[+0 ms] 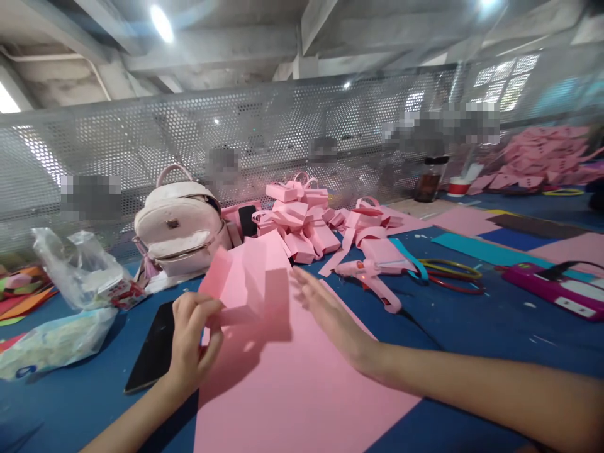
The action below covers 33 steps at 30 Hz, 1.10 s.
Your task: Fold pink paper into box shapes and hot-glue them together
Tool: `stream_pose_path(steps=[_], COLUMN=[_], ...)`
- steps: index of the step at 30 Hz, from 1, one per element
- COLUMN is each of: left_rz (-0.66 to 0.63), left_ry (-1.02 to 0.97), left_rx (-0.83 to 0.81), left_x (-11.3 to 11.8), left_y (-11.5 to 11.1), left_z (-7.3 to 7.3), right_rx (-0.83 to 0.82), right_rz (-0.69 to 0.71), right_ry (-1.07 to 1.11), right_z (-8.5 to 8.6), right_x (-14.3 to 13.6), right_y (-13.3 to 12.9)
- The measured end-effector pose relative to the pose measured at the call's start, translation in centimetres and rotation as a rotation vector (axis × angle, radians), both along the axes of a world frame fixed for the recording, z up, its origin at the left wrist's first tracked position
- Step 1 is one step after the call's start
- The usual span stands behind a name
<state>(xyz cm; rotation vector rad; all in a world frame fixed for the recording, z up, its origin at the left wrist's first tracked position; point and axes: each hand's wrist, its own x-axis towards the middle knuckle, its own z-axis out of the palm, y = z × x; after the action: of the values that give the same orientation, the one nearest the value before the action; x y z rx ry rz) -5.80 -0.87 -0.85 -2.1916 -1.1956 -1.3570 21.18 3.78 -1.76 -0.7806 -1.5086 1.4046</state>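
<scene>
Steadily, our left hand (192,336) pinches a folded pink paper (252,280) toward eight o'clock from centre, its upper edges and seemingly its long axis pointing near twelve. Plain and creased, its panels tilt up over a pink sheet (292,396); our right hand (335,319), fingers straight, flanks it at three o'clock.

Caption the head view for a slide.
Left hand holding a folded pink piece over a pink sheet, right hand open alongside.

Phone (151,349) partly hidden by left hand (195,336); forearms (472,380) cut at edges.
</scene>
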Motion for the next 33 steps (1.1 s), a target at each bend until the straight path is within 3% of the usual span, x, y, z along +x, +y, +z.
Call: stream_pose_path(steps=[3,5,10,12,14,18,22,25,28,33], left_rz=[-0.028,-0.043,-0.180,-0.241,-0.224,-0.203,-0.433,-0.491,-0.464,-0.311], left_ry=[0.174,0.315,0.418,0.327,0.158,-0.415,-0.884,-0.954,-0.968,-1.015], left_rx=[0.059,0.082,-0.003,-0.073,-0.122,-0.247,-0.838,-1.079,-1.125,-1.098], left_x=[0.5,0.9,1.2,1.0,0.8,0.8,1.3,1.6,1.9,2.4], left_y=[-0.5,-0.8,-0.9,-0.8,-0.5,0.8,1.9,1.9,1.4,1.1], left_z=[-0.3,-0.7,-1.1,-1.1,-1.1,-1.0,-1.1,-1.5,-1.8,-2.0], right_rx=[-0.239,-0.202,-0.091,-0.075,-0.063,-0.016,-0.031,-0.041,-0.048,-0.091], right_rz=[0.256,0.350,0.297,0.232,0.177,0.135,0.114,0.146,0.162,0.175], right_ry=[0.056,0.091,0.145,0.128,0.091,0.027,-0.031,-0.030,-0.033,-0.036], right_z=[0.6,1.2,0.7,0.2,-0.2,-0.6,-0.7,-0.8,-0.8,-0.4], right_x=[-0.6,-0.9,-1.0,-0.8,-0.7,-0.4,-0.4,-0.6,-0.6,-0.7], right_y=[-1.3,-1.7,-1.1,-0.7,-0.4,0.2,0.3,0.0,-0.1,-0.4])
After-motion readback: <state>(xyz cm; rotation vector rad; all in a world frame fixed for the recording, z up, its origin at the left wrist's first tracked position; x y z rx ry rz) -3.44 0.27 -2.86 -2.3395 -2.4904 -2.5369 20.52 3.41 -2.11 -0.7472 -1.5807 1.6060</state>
